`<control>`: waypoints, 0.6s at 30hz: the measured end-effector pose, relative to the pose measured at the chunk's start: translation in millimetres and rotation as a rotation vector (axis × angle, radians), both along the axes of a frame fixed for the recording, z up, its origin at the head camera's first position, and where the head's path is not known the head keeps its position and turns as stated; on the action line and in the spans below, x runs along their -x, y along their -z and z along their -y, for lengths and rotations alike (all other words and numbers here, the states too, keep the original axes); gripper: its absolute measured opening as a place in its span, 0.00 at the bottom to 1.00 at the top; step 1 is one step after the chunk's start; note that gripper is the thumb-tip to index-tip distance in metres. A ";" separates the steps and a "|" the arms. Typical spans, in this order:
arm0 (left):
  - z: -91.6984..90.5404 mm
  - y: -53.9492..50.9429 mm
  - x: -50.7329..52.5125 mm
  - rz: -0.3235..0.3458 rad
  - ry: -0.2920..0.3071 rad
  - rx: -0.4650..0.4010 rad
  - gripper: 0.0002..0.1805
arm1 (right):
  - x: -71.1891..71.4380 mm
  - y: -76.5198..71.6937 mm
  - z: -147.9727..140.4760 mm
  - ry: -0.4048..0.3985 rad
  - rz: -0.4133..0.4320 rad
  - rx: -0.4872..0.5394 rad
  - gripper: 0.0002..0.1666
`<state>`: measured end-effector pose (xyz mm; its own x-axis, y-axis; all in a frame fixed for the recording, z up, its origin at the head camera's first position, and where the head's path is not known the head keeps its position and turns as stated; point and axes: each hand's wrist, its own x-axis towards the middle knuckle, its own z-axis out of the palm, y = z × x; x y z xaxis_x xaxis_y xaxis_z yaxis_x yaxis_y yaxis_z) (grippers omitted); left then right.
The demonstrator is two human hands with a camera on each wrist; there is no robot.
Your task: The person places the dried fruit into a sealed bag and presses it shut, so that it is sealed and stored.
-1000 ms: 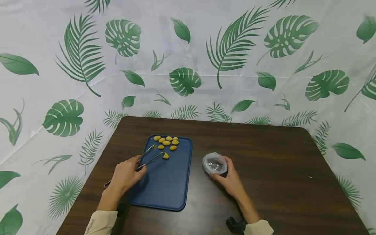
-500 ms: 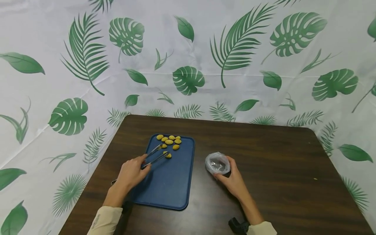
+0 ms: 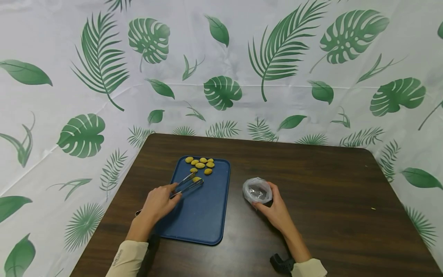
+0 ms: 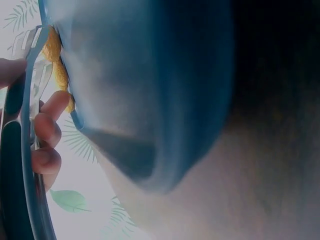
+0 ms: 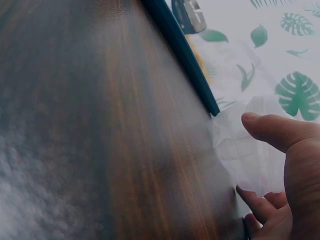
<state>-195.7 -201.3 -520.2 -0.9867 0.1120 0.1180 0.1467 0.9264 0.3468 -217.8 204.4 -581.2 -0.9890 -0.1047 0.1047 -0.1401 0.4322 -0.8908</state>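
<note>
Metal tongs [image 3: 188, 187] with dark grips [image 4: 12, 165] are held in my left hand [image 3: 157, 206], over the left part of a blue tray [image 3: 204, 215]. Their tips stand on either side of one yellow, rough, nut-like piece [image 3: 196, 179]; whether they touch it, I cannot tell. Several more nut-like pieces [image 3: 200, 166] lie grouped at the tray's far end. To the right of the tray, my right hand [image 3: 277, 211] grips a small round container [image 3: 247, 189] by its side. Thin clear plastic [image 5: 250, 145] lines it and folds over its rim.
Everything rests on a dark wooden table [image 3: 328, 184]. A tiny yellow scrap [image 3: 373, 208] lies at the right of the tabletop. Behind the table hangs a white cloth with green leaf prints [image 3: 221, 92]. A black wrist strap [image 3: 282, 264] is on the right forearm.
The tongs have shifted so their tips straddle the nearest nut-like piece, and the gap between them has narrowed. The right hand keeps its hold on the container. The head view has shifted slightly.
</note>
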 end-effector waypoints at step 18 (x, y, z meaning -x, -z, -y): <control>-2.4 6.0 -7.3 -0.043 -0.006 0.039 0.20 | -0.3 2.0 -0.8 0.008 0.011 0.000 0.50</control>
